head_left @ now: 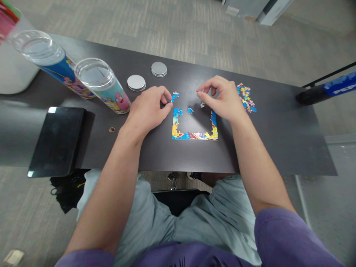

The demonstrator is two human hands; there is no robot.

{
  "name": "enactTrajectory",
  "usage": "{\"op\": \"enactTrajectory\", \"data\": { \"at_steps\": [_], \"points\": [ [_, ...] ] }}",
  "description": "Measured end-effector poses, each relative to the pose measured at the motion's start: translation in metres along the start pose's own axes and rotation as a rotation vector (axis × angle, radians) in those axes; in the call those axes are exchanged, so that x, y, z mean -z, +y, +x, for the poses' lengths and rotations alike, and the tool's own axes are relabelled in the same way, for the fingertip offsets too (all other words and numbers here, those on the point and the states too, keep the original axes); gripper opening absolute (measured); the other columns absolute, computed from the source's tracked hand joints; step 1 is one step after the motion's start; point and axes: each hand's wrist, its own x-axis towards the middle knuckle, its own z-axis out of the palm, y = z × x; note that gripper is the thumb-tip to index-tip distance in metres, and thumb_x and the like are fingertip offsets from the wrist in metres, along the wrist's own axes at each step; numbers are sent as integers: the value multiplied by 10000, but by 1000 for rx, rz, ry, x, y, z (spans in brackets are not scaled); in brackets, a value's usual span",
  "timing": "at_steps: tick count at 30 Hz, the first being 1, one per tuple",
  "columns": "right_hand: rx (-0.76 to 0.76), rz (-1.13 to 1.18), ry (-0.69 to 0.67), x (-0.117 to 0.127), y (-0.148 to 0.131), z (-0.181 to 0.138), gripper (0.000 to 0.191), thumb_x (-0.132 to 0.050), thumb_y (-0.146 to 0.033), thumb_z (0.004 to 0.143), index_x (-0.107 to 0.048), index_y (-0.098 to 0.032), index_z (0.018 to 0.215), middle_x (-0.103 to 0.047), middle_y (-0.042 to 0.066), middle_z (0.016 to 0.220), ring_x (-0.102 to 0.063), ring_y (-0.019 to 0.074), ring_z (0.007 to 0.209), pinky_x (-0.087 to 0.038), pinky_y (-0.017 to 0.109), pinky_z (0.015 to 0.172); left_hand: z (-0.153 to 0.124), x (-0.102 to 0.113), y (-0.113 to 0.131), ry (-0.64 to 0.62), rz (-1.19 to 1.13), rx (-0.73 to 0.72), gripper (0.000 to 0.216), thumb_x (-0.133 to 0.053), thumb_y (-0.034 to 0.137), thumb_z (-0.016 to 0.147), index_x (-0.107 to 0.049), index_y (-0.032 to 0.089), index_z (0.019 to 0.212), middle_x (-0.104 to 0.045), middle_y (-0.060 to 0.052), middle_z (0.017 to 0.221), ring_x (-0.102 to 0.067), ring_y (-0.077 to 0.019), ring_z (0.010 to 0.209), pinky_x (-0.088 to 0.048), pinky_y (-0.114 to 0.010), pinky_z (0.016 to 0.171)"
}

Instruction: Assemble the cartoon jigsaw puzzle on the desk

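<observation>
A partly joined jigsaw puzzle frame [194, 136] lies flat on the dark table, its bottom edge and parts of both sides linked. My left hand [150, 107] is at its upper left, thumb and index finger closed at the edge of some blue puzzle pieces [175, 95]. Above the upper right part, my right hand [222, 97] pinches a small puzzle piece [203, 91], mostly hidden by the fingers. Just below these fingertips lies another loose piece [202, 104]. A single blue piece [190, 110] rests inside the frame.
Right of my right hand is a pile of loose pieces [246, 98]. Two clear-topped printed canisters [116, 98] [69, 76] and two round metal lids [136, 82] [159, 69] stand at the left. A black tablet [57, 141] lies near the front edge; a blue bottle [328, 89] is far right.
</observation>
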Motion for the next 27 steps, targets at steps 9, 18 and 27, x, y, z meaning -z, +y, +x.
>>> {"op": "enactTrajectory", "data": {
  "at_steps": [9, 18, 27],
  "points": [
    [33, -132, -115, 6, 0, -5, 148, -985, -432, 1080, -887, -321, 1078, -847, 92, 1192, -729, 386, 1128, -396, 685, 1270, 2, -1, 3, 17, 44, 31, 230, -871, 285, 1121, -868, 361, 1339, -871, -40, 1302, -780, -311, 1098, -588, -489, 984],
    [71, -124, -272, -6, -12, -8, 138, -1034, -417, 1048, -950, -328, 1113, -857, 73, 1203, -767, 395, 1223, -391, 626, 1252, 3, -3, 8, 35, 54, 58, 167, -869, 288, 1124, -891, 355, 1276, -881, -46, 1305, -805, -342, 1148, -600, -513, 988],
    [37, 4, -129, 20, 16, -6, 268, -1063, -567, 1023, -944, -328, 1041, -868, 91, 1097, -724, 366, 1036, -455, 626, 1159, 5, -5, 5, 46, 18, 60, 205, -898, 251, 1068, -881, 344, 1250, -875, -56, 1408, -830, -329, 1178, -651, -528, 1091]
  ]
}}
